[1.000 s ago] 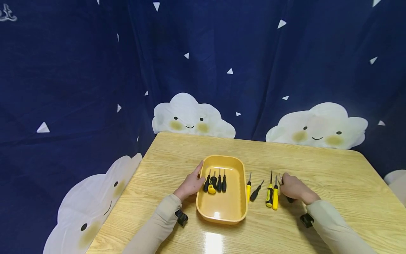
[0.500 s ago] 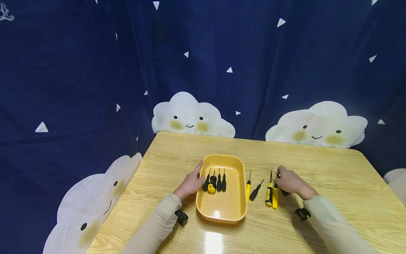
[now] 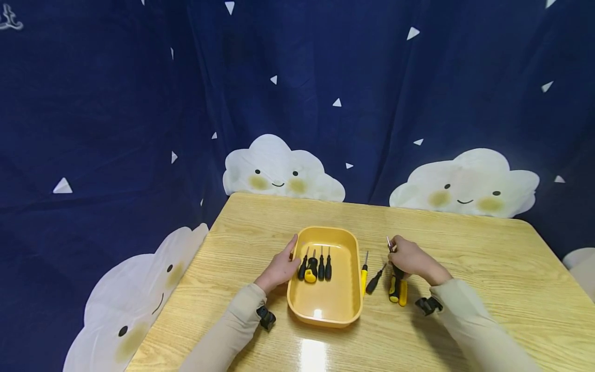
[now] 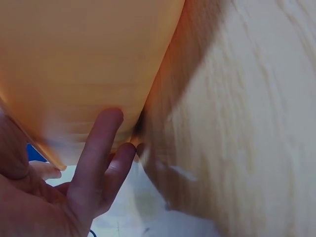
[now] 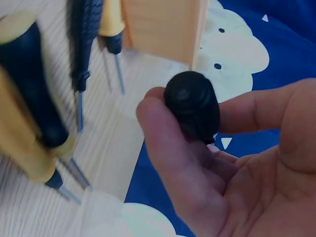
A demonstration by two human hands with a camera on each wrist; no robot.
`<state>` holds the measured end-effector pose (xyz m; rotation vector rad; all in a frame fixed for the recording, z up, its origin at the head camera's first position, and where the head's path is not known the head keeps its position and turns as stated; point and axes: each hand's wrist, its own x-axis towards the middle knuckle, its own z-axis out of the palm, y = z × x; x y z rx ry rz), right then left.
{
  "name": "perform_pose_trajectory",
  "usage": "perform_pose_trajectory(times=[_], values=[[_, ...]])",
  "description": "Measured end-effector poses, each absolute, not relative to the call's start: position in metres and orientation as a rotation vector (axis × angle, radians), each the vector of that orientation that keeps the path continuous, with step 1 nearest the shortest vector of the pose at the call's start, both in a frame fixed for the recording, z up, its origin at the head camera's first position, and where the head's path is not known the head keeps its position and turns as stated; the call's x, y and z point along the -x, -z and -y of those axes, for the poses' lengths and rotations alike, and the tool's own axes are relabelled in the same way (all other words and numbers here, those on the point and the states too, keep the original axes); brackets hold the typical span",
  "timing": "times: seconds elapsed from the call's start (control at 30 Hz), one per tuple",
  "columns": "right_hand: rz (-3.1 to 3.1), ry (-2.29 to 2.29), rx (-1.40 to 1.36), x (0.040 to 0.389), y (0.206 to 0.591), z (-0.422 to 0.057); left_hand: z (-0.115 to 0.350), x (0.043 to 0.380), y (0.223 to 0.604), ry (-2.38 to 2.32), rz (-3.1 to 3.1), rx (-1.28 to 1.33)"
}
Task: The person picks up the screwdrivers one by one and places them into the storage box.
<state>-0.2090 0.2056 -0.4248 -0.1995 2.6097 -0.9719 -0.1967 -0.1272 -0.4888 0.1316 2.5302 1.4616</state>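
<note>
**Right hand (image 3: 409, 257) Is Holding a Black-Handled Screwdriver with Silver Metal Shaft (image 5: 191, 106) in the Air**

The held screwdriver is showing a dark, rounded handle end to the right wrist camera, while in the head view its shaft is pointing up. The right fingers and thumb are gripping the handle. It is hanging to the right of an orange-yellow, rectangular plastic tray (image 3: 341, 297). The left hand (image 3: 281, 269) is holding this tray by its side, the thumb lying over the rim and the fingers touching the outer wall.

At the upper left, pale curly lettering (image 3: 9, 18) is appearing on the dark blue fabric curtain (image 3: 297, 62); I cannot read it surely.

Inside the tray, three slim black screwdrivers (image 3: 322, 271) and one stubby yellow-and-black screwdriver (image 3: 310, 275) are lying in a row. Outside, a yellow-handled screwdriver (image 3: 364, 283) is lying just beside the tray wall, and a small black screwdriver (image 3: 372, 285) near it. The right hand and its tool are partly covering a yellow-and-black screwdriver (image 3: 393, 295) and a plain yellow one (image 3: 403, 295).
</note>
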Motion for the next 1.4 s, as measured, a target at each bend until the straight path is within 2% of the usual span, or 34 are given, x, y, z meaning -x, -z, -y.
perform_pose_trajectory(times=[0.97,1.4], values=[[-2.375,1.366,0.143,0.226,0.407,-0.132,0.128,0.198,0.491,-1.479,-2.517,-0.142],[-2.282,1.468,0.144,0.226,0.414,-0.097,0.127,0.195,0.488,-1.486,-2.511,-0.141]])
